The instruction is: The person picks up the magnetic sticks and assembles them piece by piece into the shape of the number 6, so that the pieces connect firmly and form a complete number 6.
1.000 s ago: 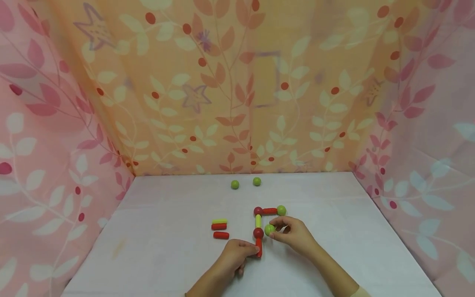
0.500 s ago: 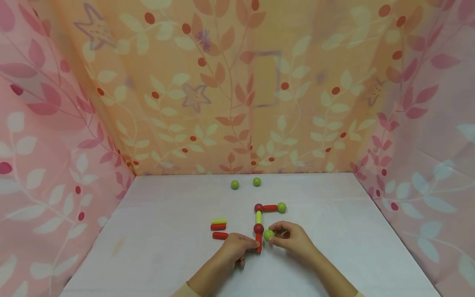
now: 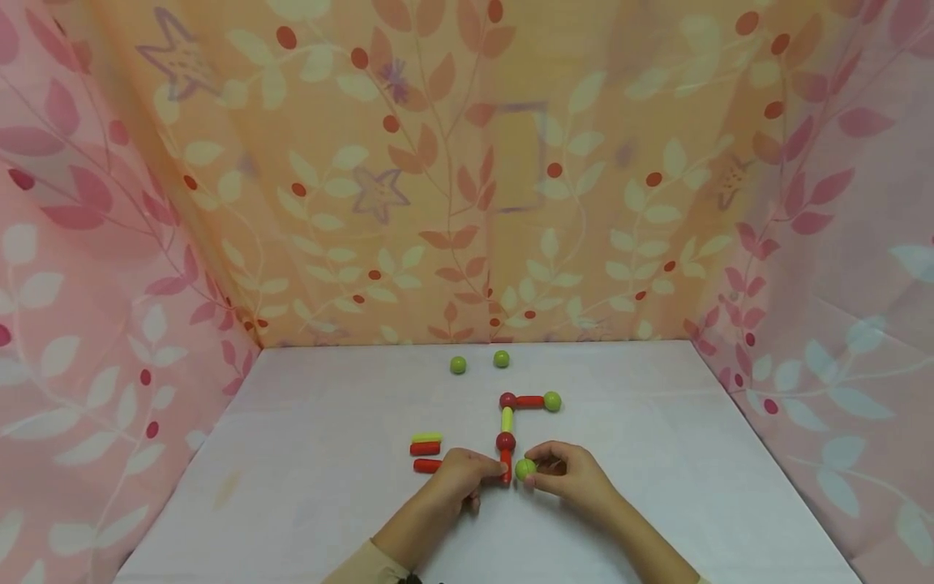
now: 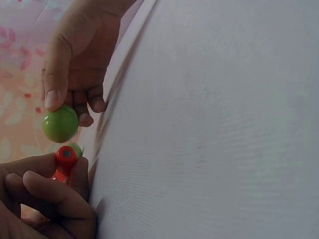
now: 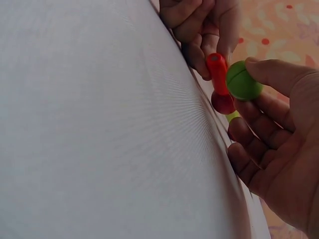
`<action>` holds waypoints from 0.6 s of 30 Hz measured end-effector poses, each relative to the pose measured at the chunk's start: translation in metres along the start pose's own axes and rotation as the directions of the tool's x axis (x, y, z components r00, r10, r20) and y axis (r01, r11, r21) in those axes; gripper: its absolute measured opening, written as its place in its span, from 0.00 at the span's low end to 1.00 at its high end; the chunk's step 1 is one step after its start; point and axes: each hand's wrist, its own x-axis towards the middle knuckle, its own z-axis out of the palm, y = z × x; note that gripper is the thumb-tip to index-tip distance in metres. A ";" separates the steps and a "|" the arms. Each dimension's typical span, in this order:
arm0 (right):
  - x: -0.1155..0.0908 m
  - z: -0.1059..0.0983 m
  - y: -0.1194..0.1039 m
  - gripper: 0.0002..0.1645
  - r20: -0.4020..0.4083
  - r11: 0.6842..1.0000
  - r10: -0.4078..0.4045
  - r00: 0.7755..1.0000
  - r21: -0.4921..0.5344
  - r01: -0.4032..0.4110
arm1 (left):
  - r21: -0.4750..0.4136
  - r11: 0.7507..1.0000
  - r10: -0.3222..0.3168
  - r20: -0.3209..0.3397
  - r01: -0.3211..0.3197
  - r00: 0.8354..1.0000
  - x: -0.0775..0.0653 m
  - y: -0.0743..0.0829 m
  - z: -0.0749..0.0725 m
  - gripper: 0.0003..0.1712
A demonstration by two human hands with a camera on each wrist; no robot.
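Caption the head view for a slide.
Left hand pinches the linked red rod; right hand holds a green ball beside it.

Red rod [image 3: 507, 457] partly hidden by left fingers [image 3: 487, 466], left sleeve [image 3: 370, 563] cropped below

Fabric-walled, booth-like spot, home or studio not tellable: orange leaf-print sheet [image 3: 454, 174] behind far edge of white table [image 3: 306, 405], pink leaf-print sheets [image 3: 95, 284] down left and right edges, meeting orange at far corners; purple stars [image 3: 381, 195] drawn on orange.
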 end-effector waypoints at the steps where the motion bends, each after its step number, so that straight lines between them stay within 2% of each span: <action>1: 0.000 0.001 0.000 0.20 0.003 1.000 -0.005 1.000 0.000 0.005 | -0.002 1.000 0.002 0.001 -0.002 1.000 0.001 0.000 0.000 0.17; 13: -0.007 0.011 -0.004 0.19 0.054 0.998 -0.061 0.997 0.002 0.060 | -0.041 0.997 0.066 0.046 -0.065 0.997 0.007 0.002 0.003 0.14; 18: -0.009 0.016 -0.005 0.19 0.055 0.998 -0.060 0.997 0.003 0.060 | -0.034 0.997 0.065 0.027 -0.064 0.998 0.006 0.002 0.005 0.14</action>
